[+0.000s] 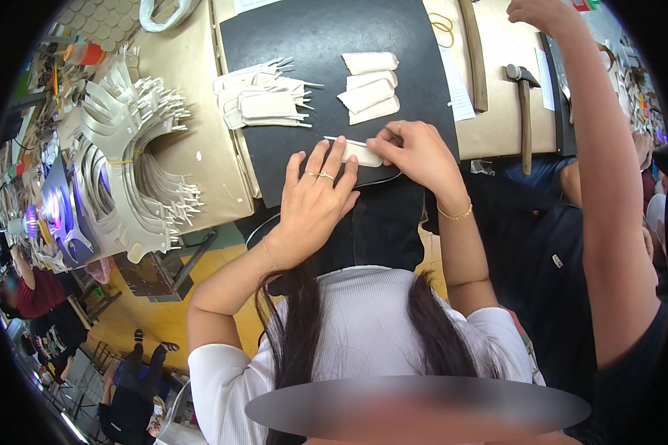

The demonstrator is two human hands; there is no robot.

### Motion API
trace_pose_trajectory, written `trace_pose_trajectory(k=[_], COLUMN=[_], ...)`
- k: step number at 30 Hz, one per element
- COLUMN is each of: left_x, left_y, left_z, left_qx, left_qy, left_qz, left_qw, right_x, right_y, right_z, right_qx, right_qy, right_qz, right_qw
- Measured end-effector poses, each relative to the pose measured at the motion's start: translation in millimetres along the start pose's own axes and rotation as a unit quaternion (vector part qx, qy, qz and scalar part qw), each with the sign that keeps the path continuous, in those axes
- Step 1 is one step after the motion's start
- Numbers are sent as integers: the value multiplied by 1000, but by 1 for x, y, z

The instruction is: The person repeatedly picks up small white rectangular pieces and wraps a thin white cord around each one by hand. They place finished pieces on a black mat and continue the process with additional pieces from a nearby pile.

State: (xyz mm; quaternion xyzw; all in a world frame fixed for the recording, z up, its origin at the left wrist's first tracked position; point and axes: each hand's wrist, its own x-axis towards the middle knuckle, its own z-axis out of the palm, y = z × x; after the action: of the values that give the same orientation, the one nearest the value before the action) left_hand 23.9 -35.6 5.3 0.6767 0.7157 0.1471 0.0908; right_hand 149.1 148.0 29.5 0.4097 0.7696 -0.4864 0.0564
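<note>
In the head view, the left hand (315, 200) lies flat on the black mat (312, 44), palm down, with its fingers (334, 159) straight and slightly spread; two of them wear rings. The tips of these fingers press on the left end of a small cream-coloured strip piece (362, 153), which lies on the mat just ahead of them. The right hand (417, 152) comes from the other side, and its thumb and first fingers (382, 141) are bent and pressed together, pinching the right end of the same piece (the exact grip is partly hidden by the knuckles). A thin gold bracelet (455, 215) sits on the right wrist. Beyond the fingertips, further up the mat, there is a small stack of similar cream pieces (369, 85), well apart from the hands. To the left of that, beyond the left fingers, lies a pile of flat pieces with thin white points (263, 96). Far left of the left hand, on the brown table (193, 67), bundles of curved cream parts (130, 170) stand in rows. To the right of the right hand, a hammer (525, 104) lies on the table, and another person's arm (608, 185) reaches up beside it.
</note>
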Motion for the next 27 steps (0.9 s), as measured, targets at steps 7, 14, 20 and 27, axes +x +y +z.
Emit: trace_pose_trajectory(k=[7,14,20,27], left_x=[3,3,5,26], left_y=[2,2,2,-3], left_z=[-5,-6,-5,-2], left_qx=[26,30,46,90], left_qy=[-11,-15,-16,-19], left_qz=[14,14,17,60], left_qw=[999,999,999,994], right_x=[-19,-19,-19,-26], right_y=[14,16,20,21], right_z=[-7,-3,2,7], right_qx=[-25,-68,-85,-117], right_qy=[57,78,91,135], right_qz=[43,17,-2,-50], right_qw=[997,995,992,983])
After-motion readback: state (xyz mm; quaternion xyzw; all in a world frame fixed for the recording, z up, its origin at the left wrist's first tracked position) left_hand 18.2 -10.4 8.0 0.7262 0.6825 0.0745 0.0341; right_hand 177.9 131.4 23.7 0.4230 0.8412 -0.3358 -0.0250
